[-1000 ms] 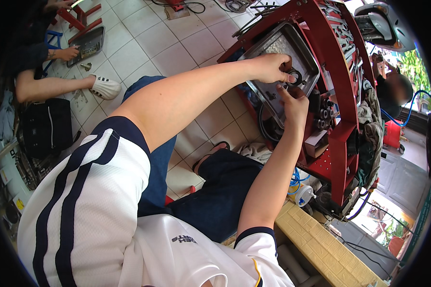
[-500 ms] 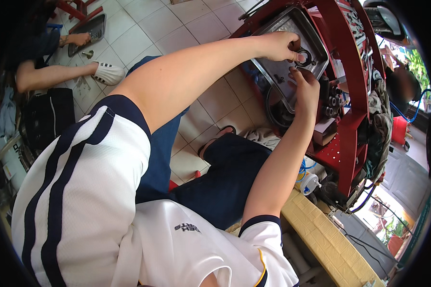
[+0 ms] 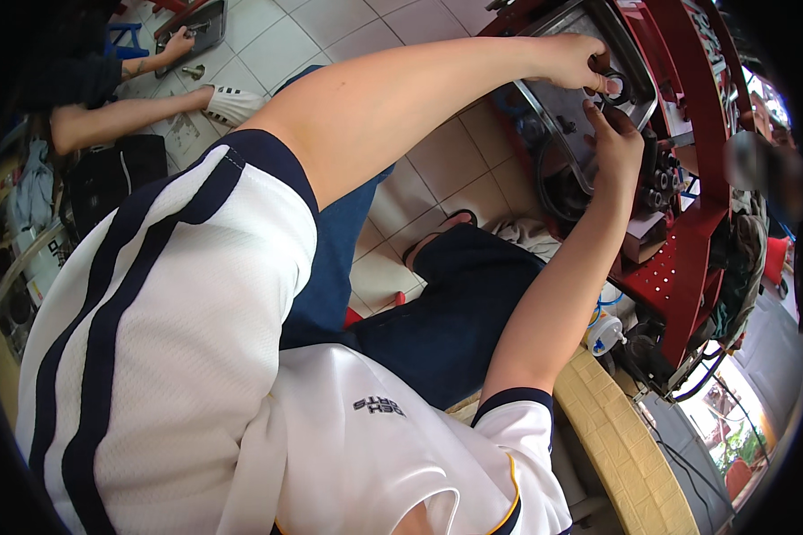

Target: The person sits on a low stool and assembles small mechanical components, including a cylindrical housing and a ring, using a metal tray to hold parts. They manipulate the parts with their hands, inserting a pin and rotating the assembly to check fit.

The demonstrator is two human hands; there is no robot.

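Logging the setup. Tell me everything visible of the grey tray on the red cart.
The grey tray is rectangular and shallow, shiny like metal, with raised walls. It lies open side up on the red cart, its far end reaching the picture's upper edge. Small dark parts lie inside. The left hand and right hand hide some of it; I can't tell whether either touches it.

dark ring (image 3: 625, 87) partly hidden

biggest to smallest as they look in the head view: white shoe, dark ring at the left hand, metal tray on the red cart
1. Metal tray, though partly covered
2. White shoe
3. Dark ring
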